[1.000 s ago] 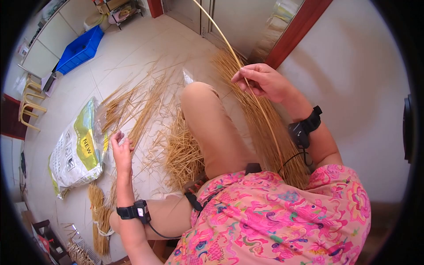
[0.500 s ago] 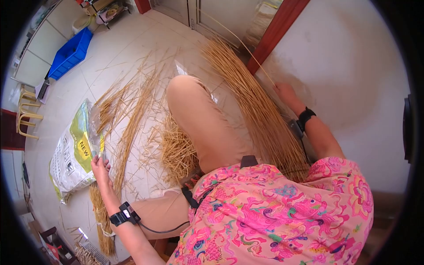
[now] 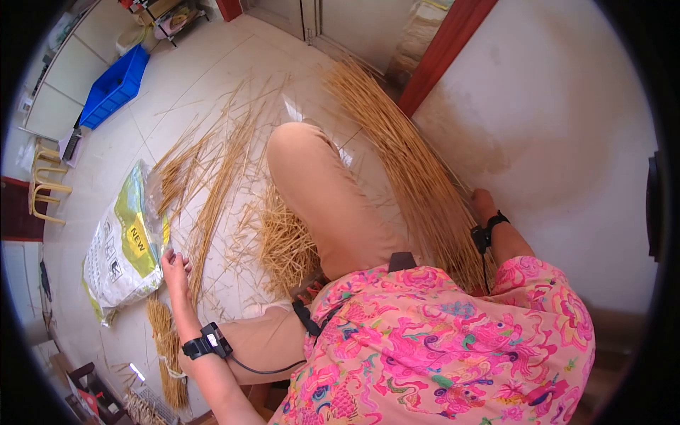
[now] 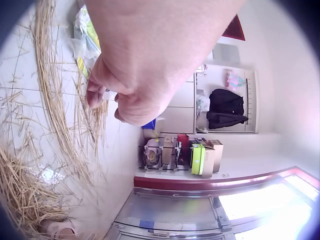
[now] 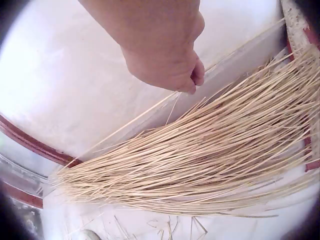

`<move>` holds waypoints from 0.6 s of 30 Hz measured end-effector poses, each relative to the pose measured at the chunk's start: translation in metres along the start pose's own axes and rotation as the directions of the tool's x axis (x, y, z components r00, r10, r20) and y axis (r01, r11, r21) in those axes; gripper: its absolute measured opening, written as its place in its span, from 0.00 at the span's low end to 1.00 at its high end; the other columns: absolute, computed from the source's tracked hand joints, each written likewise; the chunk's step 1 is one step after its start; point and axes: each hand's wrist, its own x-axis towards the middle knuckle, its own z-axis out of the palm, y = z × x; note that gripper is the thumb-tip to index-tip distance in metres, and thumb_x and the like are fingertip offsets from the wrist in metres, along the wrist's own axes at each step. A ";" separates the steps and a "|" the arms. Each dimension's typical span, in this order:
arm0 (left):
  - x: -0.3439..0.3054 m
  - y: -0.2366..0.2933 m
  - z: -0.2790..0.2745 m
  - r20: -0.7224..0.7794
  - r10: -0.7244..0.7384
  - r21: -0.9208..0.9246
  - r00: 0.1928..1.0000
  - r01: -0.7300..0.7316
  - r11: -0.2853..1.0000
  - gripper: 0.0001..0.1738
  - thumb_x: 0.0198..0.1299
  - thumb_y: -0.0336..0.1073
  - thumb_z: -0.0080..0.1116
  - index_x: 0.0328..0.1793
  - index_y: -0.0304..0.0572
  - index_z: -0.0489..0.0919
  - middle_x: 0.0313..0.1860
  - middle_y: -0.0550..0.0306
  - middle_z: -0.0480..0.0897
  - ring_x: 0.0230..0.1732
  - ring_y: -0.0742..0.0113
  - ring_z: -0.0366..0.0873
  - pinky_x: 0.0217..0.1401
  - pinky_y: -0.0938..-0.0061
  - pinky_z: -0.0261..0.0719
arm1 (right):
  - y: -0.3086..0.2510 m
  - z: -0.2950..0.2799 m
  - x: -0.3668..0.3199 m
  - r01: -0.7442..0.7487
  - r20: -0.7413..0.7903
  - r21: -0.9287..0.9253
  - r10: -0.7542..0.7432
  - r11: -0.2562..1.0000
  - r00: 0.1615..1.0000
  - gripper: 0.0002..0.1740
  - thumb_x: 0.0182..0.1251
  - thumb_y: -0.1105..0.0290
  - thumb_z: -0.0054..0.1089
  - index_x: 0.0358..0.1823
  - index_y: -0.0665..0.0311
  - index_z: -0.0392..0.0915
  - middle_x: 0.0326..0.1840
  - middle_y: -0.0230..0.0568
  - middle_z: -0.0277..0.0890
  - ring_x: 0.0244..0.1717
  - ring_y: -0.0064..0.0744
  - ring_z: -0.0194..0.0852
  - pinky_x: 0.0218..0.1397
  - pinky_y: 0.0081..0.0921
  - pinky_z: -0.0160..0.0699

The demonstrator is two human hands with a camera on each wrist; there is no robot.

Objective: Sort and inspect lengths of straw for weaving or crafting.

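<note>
Right hand [image 5: 165, 66] pinches 1 stalk [image 5: 132, 121] beside straw bundle [image 5: 190, 150]; left hand [image 3: 176, 268] loosely curled, empty, near bag [image 3: 124, 244]

Knee [image 3: 304, 152] bars middle — open air over straw bundle [image 3: 411, 163]

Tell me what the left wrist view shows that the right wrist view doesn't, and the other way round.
Only the left wrist view shows the left hand, part of the green-and-white bag, a hanging black jacket and a lime-green box.

Only the right wrist view shows the right hand pinching a long straw stalk, with a thick straw bundle lying near the wall.

Both show loose straw scraps scattered on the pale floor.
</note>
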 end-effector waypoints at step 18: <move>-0.019 0.022 0.015 0.079 0.139 0.024 0.987 -0.141 0.990 0.22 0.66 0.35 0.48 0.65 0.37 0.62 0.61 0.47 0.67 0.41 0.70 0.76 0.37 0.78 0.75 | -0.163 -0.125 0.022 0.242 -0.114 0.720 -0.233 0.651 0.966 0.11 0.60 0.67 0.59 0.39 0.68 0.79 0.32 0.41 0.79 0.34 0.33 0.77 0.40 0.29 0.74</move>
